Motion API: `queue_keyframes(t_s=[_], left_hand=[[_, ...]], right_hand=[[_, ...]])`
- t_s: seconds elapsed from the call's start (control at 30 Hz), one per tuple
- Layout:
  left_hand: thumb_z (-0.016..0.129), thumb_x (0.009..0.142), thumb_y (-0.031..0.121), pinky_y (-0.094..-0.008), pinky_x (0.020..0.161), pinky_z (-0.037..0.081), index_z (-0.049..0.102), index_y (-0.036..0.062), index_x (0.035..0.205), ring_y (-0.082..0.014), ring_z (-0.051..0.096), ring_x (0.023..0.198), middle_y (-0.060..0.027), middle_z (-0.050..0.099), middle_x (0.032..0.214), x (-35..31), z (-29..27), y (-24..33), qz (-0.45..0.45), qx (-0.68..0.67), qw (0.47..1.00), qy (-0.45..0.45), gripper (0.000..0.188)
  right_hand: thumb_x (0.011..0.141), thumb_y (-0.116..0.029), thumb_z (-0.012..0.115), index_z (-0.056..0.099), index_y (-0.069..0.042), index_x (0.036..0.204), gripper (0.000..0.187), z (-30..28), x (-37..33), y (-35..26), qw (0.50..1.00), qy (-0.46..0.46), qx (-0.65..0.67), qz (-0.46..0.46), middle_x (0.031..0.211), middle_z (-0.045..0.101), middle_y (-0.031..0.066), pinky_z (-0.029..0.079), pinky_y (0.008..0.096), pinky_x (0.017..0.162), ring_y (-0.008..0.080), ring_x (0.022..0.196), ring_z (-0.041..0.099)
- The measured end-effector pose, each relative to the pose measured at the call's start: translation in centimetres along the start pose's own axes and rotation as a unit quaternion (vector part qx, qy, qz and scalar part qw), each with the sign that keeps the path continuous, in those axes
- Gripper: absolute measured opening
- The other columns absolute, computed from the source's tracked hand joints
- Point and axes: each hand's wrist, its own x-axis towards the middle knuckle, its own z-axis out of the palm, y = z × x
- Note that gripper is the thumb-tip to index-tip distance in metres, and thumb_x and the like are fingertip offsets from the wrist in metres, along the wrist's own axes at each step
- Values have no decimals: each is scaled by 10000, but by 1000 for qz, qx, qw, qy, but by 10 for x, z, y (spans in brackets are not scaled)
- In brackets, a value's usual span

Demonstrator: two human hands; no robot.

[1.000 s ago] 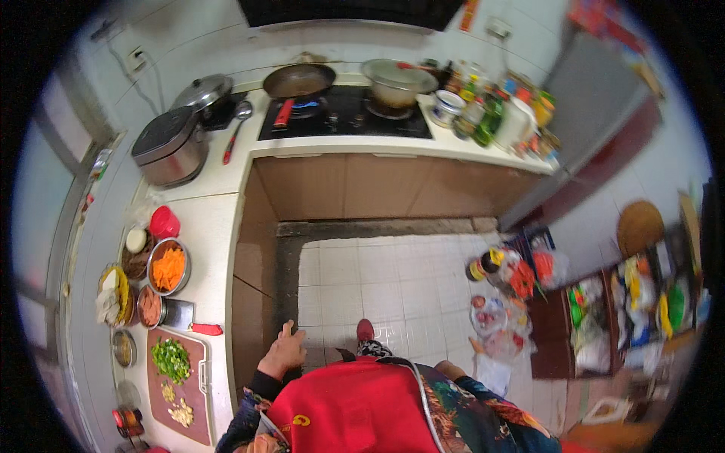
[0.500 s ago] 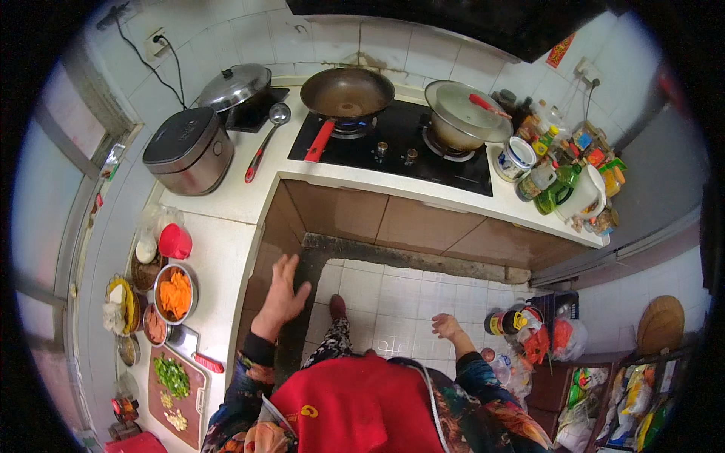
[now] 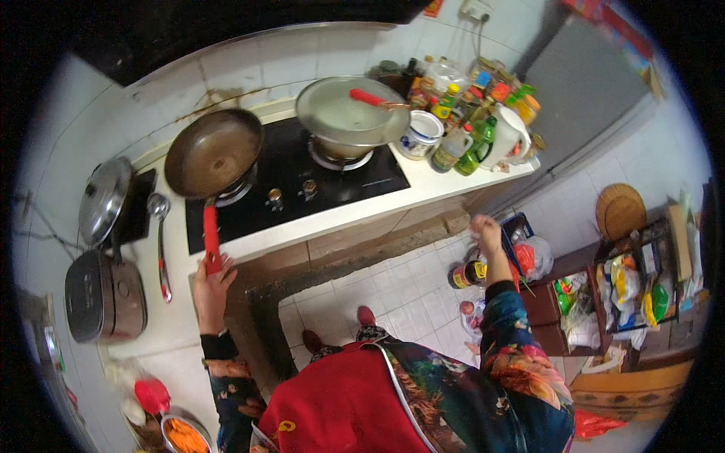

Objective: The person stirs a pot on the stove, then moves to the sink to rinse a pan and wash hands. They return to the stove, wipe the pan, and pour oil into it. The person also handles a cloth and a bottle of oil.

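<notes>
The dark wok (image 3: 211, 158) sits on the left burner of the black gas hob, its red handle (image 3: 211, 238) pointing toward me. At the handle's near end is my left hand (image 3: 211, 298), thumb and fingers apart on either side of the handle tip; a firm grip does not show. Out to the right, over the floor, my right hand (image 3: 488, 232) is raised and away from any object. Its fingers look bent but are smeared by motion. On the right burner stands a pot under a lid (image 3: 343, 113), with a red-handled tool (image 3: 368, 97) lying on top.
A ladle (image 3: 161, 241) lies left of the hob, beside a rice cooker (image 3: 106, 298) and a lidded pan (image 3: 106, 200). Bottles (image 3: 479, 143) and a white jar (image 3: 420, 136) crowd the counter's right end. Sliced carrots fill a bowl (image 3: 185, 436) at lower left.
My view has turned right and moved closer to the hob. My left hand has gone forward to the wok handle. My right hand has risen and swung outward, its fingers more bent.
</notes>
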Motion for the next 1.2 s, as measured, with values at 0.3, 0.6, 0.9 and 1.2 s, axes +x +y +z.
queue_keyframes(t_s=[0.3,0.6,0.9,1.2], left_hand=[[343,959,472,-385,872,441,478,98,1233,-248,545,1074,-101,553,1201,-9,-62,-56,-108,-71,982,140,483],[433,950,332,-337,715,501,528,102,1094,-204,619,849,-37,602,942,-33,5,-47,-72,-20,952,298,287],[485,925,259,-308,705,503,481,51,1194,-171,591,883,-54,556,1024,-28,9,-16,45,65,927,366,340],[551,761,-35,-307,820,456,345,123,1396,-236,487,1060,-122,391,1243,8,131,170,456,484,682,306,686]], right_hand=[[856,-212,604,503,-83,1236,414,-42,189,-65,974,185,-126,21,1176,535,44,484,346,721,174,1017,524],[819,-285,668,542,-88,1106,370,-75,291,-9,987,77,-126,58,1011,583,0,459,287,681,119,875,537],[904,-207,592,523,17,1107,309,-78,297,-3,982,102,-13,-157,986,626,105,478,305,764,177,853,598],[908,-201,585,537,-33,1057,230,-81,215,-116,973,140,-18,-184,752,513,-29,352,228,543,60,616,432]])
